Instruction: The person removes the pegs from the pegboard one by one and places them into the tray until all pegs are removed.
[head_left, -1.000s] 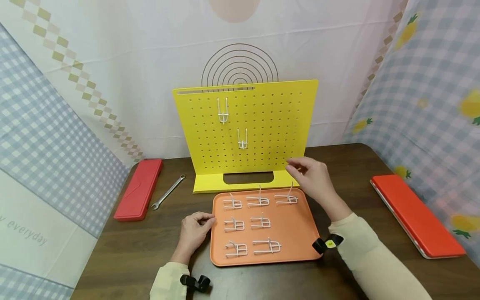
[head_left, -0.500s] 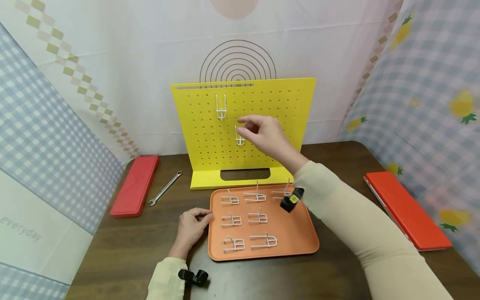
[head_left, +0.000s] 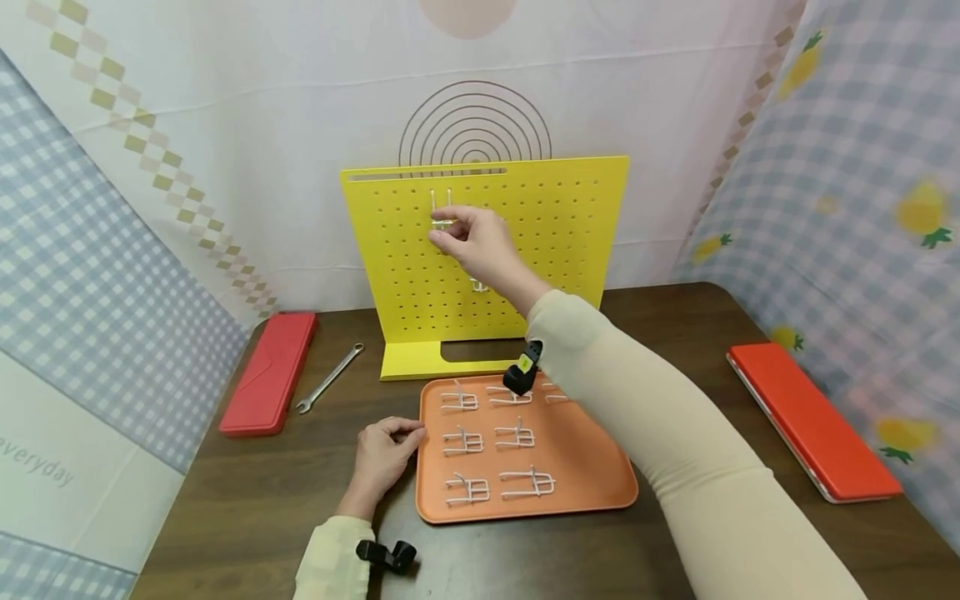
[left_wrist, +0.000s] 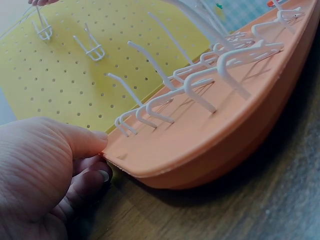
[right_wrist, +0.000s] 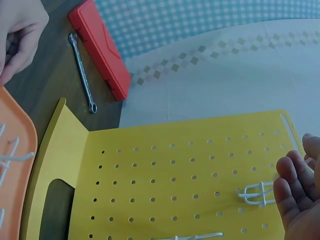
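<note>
My left hand (head_left: 383,461) pinches the left rim of the orange tray (head_left: 585,479), thumb on the rim and fingers curled under it in the left wrist view. Several white wire pegboard hooks (head_left: 528,481) lie in rows on the tray. Behind it stands a yellow pegboard (head_left: 558,250) with two hooks hanging on it. My right hand (head_left: 480,242) is at the upper hook (right_wrist: 257,194), thumb and index finger apart with part of the hook showing between them. The lower hook (head_left: 479,286) is mostly hidden behind my right wrist.
A wrench (head_left: 330,379) and a red case (head_left: 270,375) lie on the dark wooden table (head_left: 225,517) to the left. Another red flat case (head_left: 813,421) lies on the right. Patterned cloth (head_left: 300,125) hangs behind and at both sides.
My right hand has moved up and left, from beside the tray's back right corner, past the lower hook, to the upper hook. My left hand stays on the tray rim.
</note>
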